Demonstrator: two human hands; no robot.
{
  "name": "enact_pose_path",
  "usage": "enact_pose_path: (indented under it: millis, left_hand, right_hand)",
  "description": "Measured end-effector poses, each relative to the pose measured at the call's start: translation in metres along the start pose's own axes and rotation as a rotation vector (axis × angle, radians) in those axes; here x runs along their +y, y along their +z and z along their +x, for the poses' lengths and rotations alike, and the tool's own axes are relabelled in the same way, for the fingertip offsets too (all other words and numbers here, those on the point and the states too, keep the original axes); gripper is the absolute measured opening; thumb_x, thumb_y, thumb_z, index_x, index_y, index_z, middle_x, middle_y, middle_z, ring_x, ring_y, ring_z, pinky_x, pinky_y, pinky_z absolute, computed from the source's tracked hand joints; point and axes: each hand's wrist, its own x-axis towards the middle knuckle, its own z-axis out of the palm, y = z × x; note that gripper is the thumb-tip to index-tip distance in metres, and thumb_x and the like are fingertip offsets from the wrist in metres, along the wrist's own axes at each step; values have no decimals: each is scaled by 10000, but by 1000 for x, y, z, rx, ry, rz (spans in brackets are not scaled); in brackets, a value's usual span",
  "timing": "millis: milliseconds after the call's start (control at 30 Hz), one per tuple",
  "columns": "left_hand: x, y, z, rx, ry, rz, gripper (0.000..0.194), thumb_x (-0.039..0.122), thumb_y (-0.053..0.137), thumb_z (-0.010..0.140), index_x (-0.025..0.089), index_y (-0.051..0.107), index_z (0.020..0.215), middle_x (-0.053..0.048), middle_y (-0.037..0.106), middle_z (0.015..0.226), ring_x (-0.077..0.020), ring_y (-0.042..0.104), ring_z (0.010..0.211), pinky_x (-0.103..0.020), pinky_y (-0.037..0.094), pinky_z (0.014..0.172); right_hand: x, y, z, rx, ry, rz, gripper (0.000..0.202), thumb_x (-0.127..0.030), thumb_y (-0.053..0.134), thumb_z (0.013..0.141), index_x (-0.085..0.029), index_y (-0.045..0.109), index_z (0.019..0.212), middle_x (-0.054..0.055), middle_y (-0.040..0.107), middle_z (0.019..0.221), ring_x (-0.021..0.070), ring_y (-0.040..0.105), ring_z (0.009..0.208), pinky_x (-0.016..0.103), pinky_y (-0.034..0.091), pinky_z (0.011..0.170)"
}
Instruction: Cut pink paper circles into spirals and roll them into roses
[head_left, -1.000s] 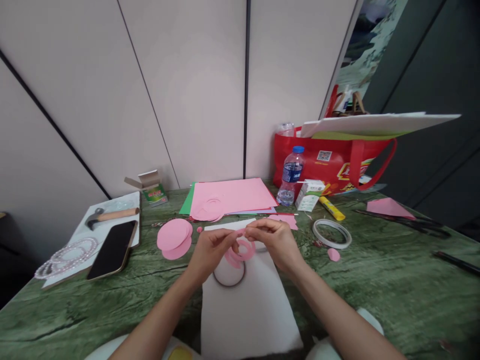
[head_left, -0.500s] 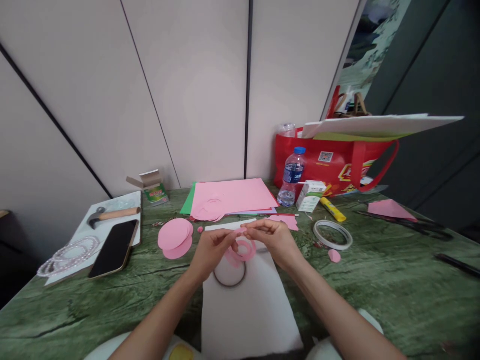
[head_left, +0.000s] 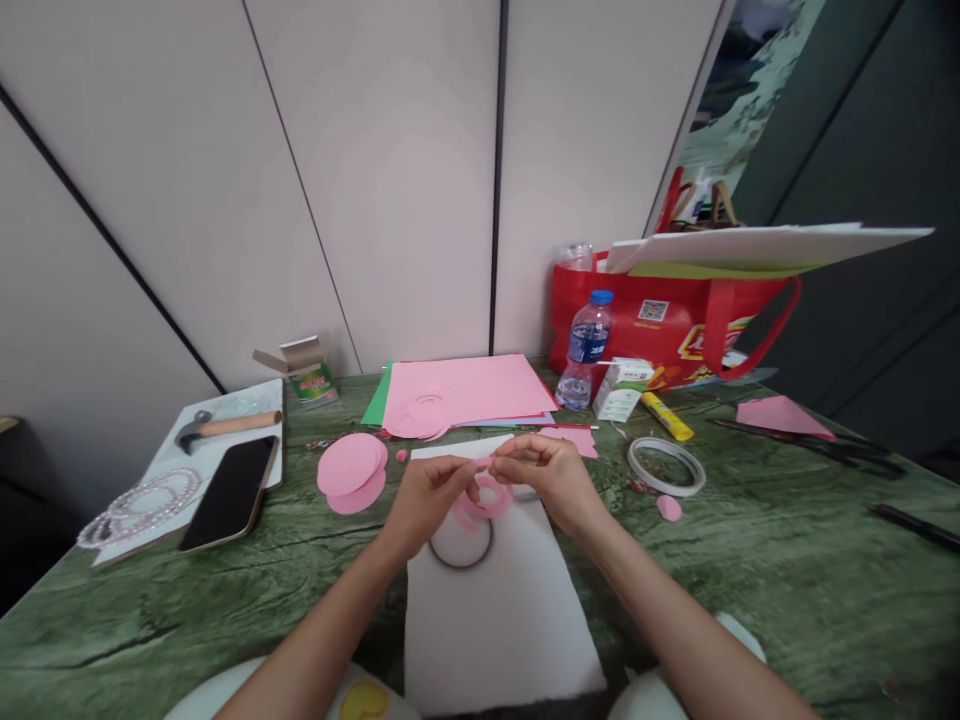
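Observation:
Between both hands hangs a curled pink paper strip [head_left: 491, 500], coiled into loops. My left hand [head_left: 435, 495] pinches it from the left with thumb and forefinger, and my right hand [head_left: 547, 480] pinches its upper end from the right. The fingertips almost meet. Below them a white sheet [head_left: 502, 630] lies on the green wood-patterned table, bearing a dark thin ring [head_left: 459, 568] that the strip partly overlaps. To the left rests a pile of pink paper circles [head_left: 352, 465].
Pink sheets [head_left: 480, 385] lie behind the hands. Rightward are a tape roll [head_left: 636, 470], a glue stick [head_left: 667, 416], a water bottle [head_left: 587, 350], a red bag [head_left: 645, 330] and scissors [head_left: 847, 450]. At left are a phone [head_left: 229, 495], a hammer [head_left: 232, 426] and bead strings [head_left: 142, 505].
Hardly anything differs. Both hands keep their pinch on the pink strip, with only a slight shift of the fingers and of the camera view.

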Motion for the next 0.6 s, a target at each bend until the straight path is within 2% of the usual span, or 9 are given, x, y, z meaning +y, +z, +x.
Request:
enact_pose_path:
  millis: [267, 600]
  left_hand:
    - [-2, 1, 1, -11, 11, -6, 265, 345, 538, 792, 157, 676, 668, -9, 634, 588, -136, 561, 603, -240, 429, 633]
    - [-3, 2, 1, 11, -2, -46, 295, 346, 538, 781, 143, 637, 591, -21, 622, 586, -137, 543, 602, -238, 417, 609]
  right_hand:
    - [-1, 2, 0, -18, -18, -1, 185, -275, 776, 566, -161, 648, 636, -16, 658, 539, 105, 595, 497, 237, 504, 531]
    - [8, -2, 3, -25, -3, 78, 197, -289, 779, 561, -168, 700, 694, 17, 710, 633, 152, 665, 593, 293, 543, 646]
